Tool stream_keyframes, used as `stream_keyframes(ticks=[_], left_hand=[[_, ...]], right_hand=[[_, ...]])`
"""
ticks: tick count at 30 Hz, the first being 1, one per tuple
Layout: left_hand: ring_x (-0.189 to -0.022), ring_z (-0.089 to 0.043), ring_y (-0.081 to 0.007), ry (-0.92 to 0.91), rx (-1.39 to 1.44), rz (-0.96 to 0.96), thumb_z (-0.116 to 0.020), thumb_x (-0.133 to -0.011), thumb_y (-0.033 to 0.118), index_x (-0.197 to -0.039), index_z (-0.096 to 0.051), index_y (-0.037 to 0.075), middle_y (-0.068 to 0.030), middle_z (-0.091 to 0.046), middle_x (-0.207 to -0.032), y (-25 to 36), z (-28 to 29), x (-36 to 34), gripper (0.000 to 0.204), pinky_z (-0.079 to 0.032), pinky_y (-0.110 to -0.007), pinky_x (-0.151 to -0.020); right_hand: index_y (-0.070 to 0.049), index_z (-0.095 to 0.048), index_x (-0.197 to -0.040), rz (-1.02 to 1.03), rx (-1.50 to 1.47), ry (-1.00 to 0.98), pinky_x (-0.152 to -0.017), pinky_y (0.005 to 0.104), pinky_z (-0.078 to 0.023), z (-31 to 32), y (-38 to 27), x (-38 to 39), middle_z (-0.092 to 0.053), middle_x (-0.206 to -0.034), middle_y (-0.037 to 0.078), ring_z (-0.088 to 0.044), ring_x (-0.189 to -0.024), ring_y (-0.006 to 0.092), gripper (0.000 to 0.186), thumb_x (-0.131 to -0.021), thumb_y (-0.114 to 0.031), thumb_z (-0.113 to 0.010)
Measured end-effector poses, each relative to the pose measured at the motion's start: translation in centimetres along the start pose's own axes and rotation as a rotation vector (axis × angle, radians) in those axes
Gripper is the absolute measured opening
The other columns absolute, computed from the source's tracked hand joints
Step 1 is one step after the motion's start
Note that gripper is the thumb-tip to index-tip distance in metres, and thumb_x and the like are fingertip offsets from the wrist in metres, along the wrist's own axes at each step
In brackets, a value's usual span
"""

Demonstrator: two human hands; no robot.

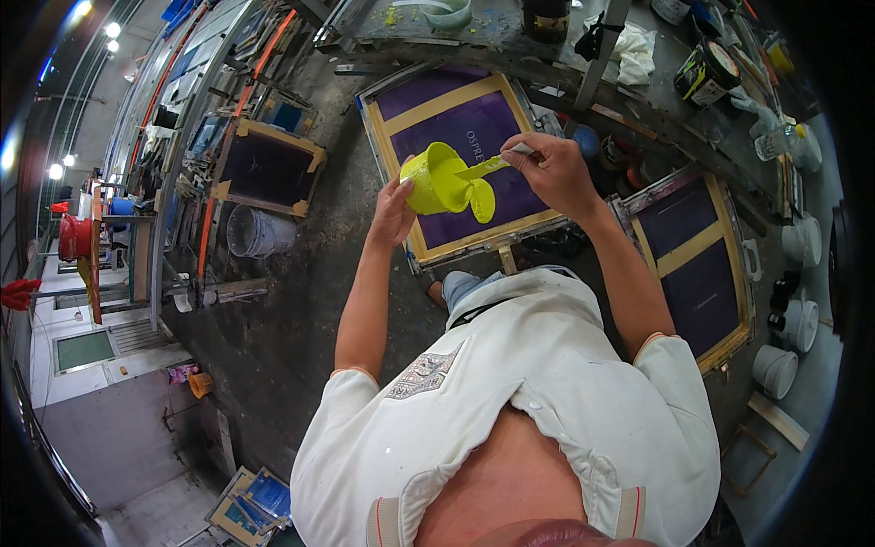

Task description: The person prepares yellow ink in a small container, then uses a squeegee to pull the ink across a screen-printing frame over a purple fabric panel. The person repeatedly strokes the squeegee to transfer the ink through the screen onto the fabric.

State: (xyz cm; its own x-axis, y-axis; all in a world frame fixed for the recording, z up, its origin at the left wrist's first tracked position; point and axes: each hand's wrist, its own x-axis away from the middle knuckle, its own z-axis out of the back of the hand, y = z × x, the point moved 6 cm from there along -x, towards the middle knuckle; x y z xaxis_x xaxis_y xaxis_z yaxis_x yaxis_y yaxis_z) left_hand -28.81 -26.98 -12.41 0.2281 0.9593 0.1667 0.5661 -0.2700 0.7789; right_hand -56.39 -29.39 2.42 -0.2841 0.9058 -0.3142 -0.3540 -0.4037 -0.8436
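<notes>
My left hand (395, 208) is wrapped round a plastic cup (423, 180) of bright yellow-green ink, tilted over a purple screen-printing frame (428, 123) edged with tan tape. My right hand (542, 169) grips a flat spatula (480, 169) coated in the same ink, its blade at the cup's mouth. A round blob of ink (482, 202) shows just right of the cup, over the purple mesh; whether it is still falling or lying on the mesh I cannot tell.
A second frame (688, 292) leans at the right. A metal bench (492, 41) with tubs crosses the top. At the left are a grey bucket (260, 232), another screen (264, 164) and racks. White buckets (775, 369) stand along the right wall.
</notes>
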Motion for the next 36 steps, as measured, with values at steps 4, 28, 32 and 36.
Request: stream_keyframes(ticks=[4,28,32,36], left_hand=[[-0.133,-0.056,-0.0238,0.002,0.013,-0.011,-0.067,-0.1,0.024,-0.158,-0.03,0.002,-0.0114,-0.054,-0.146,-0.2,0.1,0.2,0.073,-0.045,-0.043,-0.113],[-0.14,-0.05,-0.0262,-0.168,0.441,-0.196,-0.049,-0.107,0.04,-0.146,-0.051,0.014,-0.0096,-0.057,-0.146,-1.8,-0.5,1.9,0.047,-0.039,-0.046,-0.116],[-0.139,-0.051,-0.0249,-0.074,0.44,-0.277,-0.051,-0.107,0.037,-0.144,-0.051,0.013,-0.0096,-0.058,-0.145,-0.6,-1.6,1.2,0.044,-0.041,-0.045,-0.114],[-0.138,-0.051,-0.0264,0.018,0.365,-0.297,-0.051,-0.106,0.038,-0.146,-0.05,0.012,-0.0099,-0.057,-0.146,-1.4,0.3,0.0,0.048,-0.04,-0.046,-0.115]], right_hand=[[-0.002,-0.074,-0.099,0.034,0.037,0.012,-0.055,0.0291,-0.045,0.3,-0.6,-0.2,-0.071,-0.075,0.012,-0.058,-0.058,0.0133,0.012,-0.093,-0.012,-0.074],[0.002,-0.068,-0.097,0.277,0.352,-0.329,-0.078,0.0442,-0.052,-4.7,-5.0,-4.5,-0.068,-0.086,0.016,-0.067,-0.086,0.0364,0.01,-0.09,-0.006,-0.066],[0.002,-0.066,-0.092,0.25,0.351,-0.356,-0.078,0.0453,-0.052,-5.0,-5.3,-3.7,-0.066,-0.085,0.017,-0.066,-0.086,0.0363,0.009,-0.092,-0.007,-0.067],[0.001,-0.067,-0.094,0.263,0.346,-0.345,-0.08,0.0446,-0.052,-4.2,-6.4,-3.8,-0.066,-0.087,0.017,-0.065,-0.088,0.0363,0.008,-0.09,-0.006,-0.067]])
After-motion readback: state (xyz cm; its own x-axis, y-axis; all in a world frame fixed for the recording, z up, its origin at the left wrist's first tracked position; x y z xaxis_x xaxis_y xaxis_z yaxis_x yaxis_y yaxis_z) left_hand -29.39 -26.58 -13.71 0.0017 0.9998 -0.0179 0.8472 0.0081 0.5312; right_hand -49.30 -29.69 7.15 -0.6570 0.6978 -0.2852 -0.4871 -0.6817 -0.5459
